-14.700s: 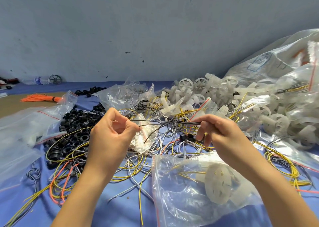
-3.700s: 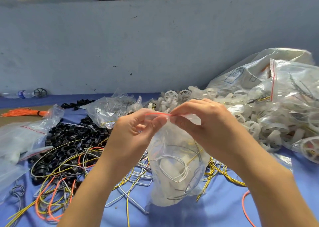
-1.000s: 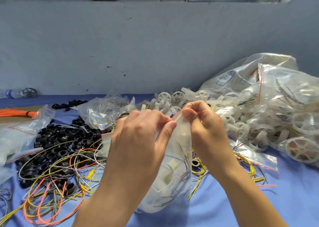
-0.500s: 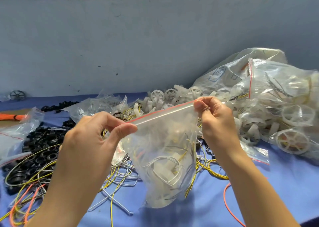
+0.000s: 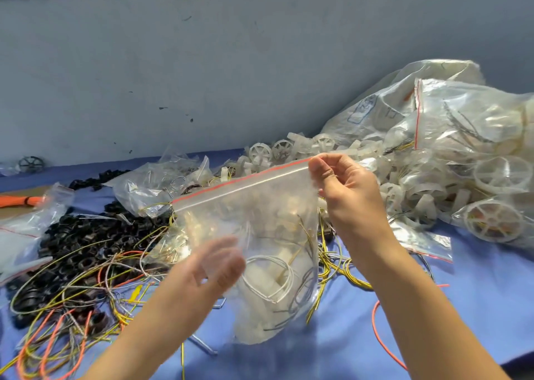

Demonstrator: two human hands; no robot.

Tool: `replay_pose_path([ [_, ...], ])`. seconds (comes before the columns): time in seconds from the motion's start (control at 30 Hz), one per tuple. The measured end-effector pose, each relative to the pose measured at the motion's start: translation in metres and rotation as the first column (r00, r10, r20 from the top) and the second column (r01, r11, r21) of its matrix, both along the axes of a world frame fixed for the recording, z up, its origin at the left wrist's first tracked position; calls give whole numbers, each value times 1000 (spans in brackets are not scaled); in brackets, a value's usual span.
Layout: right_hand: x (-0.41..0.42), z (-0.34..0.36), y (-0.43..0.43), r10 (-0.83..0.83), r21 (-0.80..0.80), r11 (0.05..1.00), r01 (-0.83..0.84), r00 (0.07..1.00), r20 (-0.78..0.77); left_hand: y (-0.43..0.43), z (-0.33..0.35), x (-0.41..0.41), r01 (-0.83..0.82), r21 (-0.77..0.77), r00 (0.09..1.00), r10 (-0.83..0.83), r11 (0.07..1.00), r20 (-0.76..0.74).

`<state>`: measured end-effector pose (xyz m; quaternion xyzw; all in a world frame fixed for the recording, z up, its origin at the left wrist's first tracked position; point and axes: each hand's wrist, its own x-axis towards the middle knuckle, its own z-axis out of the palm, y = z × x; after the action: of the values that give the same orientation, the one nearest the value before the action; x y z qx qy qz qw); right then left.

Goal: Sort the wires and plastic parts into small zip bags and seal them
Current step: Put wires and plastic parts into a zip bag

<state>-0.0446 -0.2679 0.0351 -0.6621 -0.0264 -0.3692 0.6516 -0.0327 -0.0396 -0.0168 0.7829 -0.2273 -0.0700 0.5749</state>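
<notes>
Left hand (image 5: 213,267) is off the seal now. Half a second ago it pinched the top left corner of the zip bag (image 5: 260,215); now I see it lower, in front of the bag's middle, smeared with blur. Its fingers look loose and spread, gripping nothing I can make out, and I cannot tell whether they touch the plastic.

My right hand (image 5: 344,183) has not let go: thumb and fingertips pinch the bag's top right corner, as before. The bag hangs from that one pinch above the blue cloth (image 5: 476,307). Its red strip (image 5: 239,179) slopes down to the freed left corner, steeper than a moment ago.

Inside the bag I see a white wire coil (image 5: 268,278), pale plastic parts and some thin yellow and grey wires, bunched toward the bottom. Whether the seal is closed along its whole length, I cannot tell.

Left of the bag lie the black rings (image 5: 83,244), with the loose wires (image 5: 72,307) tangled over them. Behind and right of the bag sit the white plastic wheels (image 5: 404,194) and the filled bags (image 5: 476,125). An orange wire (image 5: 381,336) curves on the cloth just right of the bag.
</notes>
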Motion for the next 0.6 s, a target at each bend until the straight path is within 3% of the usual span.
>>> replay_pose_path([
  [0.1,-2,-2,0,42,-5,999,-42,999,-9,-10,-9,-7,20,96,999,-24,995,36],
  [0.23,-5,-10,-3,90,36,995,-89,995,-33,-24,-12,-3,-111,-114,986,95,987,-137],
  [0.3,-7,-17,-6,118,9,993,-117,986,-119,-29,-8,-2,-192,-201,961,142,961,-239],
  [0.47,-15,-44,-2,369,-125,871,-475,800,-474,-34,2,8,-273,-275,944,201,922,-261],
  [0.6,-23,-46,-9,438,-11,866,-499,770,-464,-51,15,5,-264,-353,952,184,898,-245],
])
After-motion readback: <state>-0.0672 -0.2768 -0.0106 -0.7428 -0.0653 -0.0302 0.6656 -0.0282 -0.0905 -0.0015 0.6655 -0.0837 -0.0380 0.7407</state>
